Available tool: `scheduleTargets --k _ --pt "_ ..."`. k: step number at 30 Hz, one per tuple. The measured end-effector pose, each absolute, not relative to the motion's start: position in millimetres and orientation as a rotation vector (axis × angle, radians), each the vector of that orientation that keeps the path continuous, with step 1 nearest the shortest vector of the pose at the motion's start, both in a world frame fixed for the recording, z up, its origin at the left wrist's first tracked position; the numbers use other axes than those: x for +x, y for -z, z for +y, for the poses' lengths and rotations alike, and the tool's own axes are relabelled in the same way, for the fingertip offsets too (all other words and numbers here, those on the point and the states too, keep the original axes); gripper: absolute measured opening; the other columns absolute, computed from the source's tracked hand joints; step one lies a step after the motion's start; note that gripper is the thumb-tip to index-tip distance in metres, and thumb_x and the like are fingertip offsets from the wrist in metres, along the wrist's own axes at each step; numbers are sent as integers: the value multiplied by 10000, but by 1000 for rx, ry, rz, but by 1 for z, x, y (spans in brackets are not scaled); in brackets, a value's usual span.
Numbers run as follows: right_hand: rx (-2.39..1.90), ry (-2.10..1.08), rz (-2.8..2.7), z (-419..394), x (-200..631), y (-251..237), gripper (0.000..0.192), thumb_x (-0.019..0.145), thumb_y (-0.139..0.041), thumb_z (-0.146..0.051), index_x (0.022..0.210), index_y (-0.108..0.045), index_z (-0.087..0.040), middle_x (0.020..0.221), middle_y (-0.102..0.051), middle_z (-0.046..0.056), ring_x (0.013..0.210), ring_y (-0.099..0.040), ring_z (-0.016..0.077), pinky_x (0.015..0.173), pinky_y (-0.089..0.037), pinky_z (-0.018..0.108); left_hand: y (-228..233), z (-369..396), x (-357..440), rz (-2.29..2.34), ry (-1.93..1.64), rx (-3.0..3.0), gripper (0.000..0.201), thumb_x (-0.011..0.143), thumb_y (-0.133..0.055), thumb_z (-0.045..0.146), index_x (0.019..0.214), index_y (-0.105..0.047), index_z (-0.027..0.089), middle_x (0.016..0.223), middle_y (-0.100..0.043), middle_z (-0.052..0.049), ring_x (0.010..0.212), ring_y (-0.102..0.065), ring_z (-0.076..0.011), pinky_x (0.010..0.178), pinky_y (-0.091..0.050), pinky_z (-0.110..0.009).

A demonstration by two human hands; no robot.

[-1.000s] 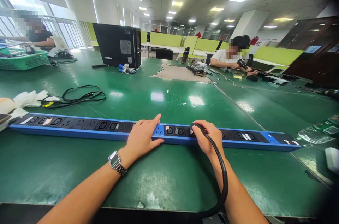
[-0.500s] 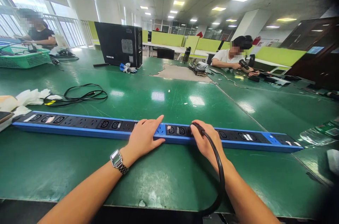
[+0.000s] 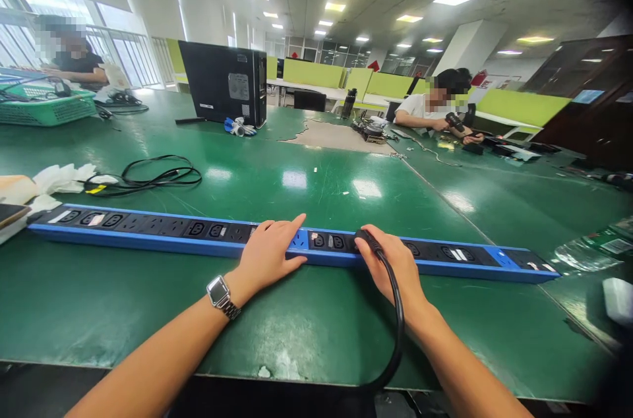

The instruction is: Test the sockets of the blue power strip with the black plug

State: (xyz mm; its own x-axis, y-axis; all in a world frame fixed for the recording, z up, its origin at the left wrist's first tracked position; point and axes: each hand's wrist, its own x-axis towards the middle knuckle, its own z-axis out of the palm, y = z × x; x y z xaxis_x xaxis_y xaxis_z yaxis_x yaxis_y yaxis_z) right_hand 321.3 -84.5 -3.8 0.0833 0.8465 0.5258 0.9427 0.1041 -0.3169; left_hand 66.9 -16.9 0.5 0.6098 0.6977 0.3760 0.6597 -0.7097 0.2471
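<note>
Lower centre: left hand (image 3: 270, 254) flat, fingers spread on blue power strip (image 3: 148, 233); right hand (image 3: 390, 266) grips black plug (image 3: 363, 237) at strip.

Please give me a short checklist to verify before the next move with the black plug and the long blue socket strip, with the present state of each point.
1. Long blue power strip with black sockets lies flat on the green table: ok.
2. Left hand rests flat on the strip and steadies it: ok.
3. Right hand grips the black plug at a socket: ok.
4. Plug seated fully in the socket: cannot tell, the fingers cover it.
5. Thick black cable runs freely from the plug over the table edge, no kink visible: ok.
6. Coiled thin black cord lies apart, behind the strip: ok.
</note>
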Motion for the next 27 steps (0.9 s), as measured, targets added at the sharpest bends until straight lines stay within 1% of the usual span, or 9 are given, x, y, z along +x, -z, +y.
scheduleTargets --k 4,6,10,13,15,19,27 --pt "-1756 177 -1852 -87 330 -4 311 947 -434 -469 1033 -648 -260 889 -710 48 816 -640 217 713 -453 310 1 -16 67 1171 -696 2750 778 825 -660 397 1483 -276 238 1274 -637 -82 1165 -573 -249 1040 -380 -426" --pt "-1787 151 -1916 -85 333 -11 299 951 -430 -480 1004 -640 -274 845 -704 29 772 -630 205 666 -433 292 3 -16 67 1167 -694 2760 780 823 -662 399 1481 -276 238 1277 -635 -79 1163 -573 -250 1040 -379 -423" --pt "-1880 125 -2033 -77 332 -22 301 940 -446 -509 872 -627 -280 682 -641 -7 659 -579 184 576 -363 261 3 -16 67 1167 -684 2769 786 818 -669 399 1479 -280 226 1288 -629 -82 1169 -568 -249 1040 -378 -421" --pt "-1876 137 -1995 -75 330 -20 318 943 -445 -491 790 -609 -266 681 -636 -6 662 -578 179 571 -347 257 1 -17 67 1180 -680 2763 788 815 -675 399 1475 -285 218 1292 -627 -86 1169 -567 -252 1036 -380 -423" --pt "-1824 133 -1954 -76 331 -16 308 956 -432 -463 804 -610 -262 727 -657 0 704 -594 181 607 -369 260 1 -17 67 1183 -674 2763 775 817 -673 398 1470 -294 227 1288 -630 -82 1167 -570 -251 1034 -382 -420" --pt "-1775 116 -1998 -81 337 -12 270 959 -443 -457 893 -618 -262 797 -683 9 766 -608 190 668 -400 271 2 -17 67 1173 -672 2781 780 815 -678 403 1469 -296 216 1285 -630 -80 1169 -566 -248 1042 -375 -416" --pt "-1838 278 -2061 -82 337 -16 294 961 -438 -467 884 -621 -249 770 -687 14 695 -610 180 600 -371 261 3 -17 67 1184 -688 2789 767 822 -668 399 1469 -293 229 1279 -634 -76 1165 -569 -251 1033 -380 -422"
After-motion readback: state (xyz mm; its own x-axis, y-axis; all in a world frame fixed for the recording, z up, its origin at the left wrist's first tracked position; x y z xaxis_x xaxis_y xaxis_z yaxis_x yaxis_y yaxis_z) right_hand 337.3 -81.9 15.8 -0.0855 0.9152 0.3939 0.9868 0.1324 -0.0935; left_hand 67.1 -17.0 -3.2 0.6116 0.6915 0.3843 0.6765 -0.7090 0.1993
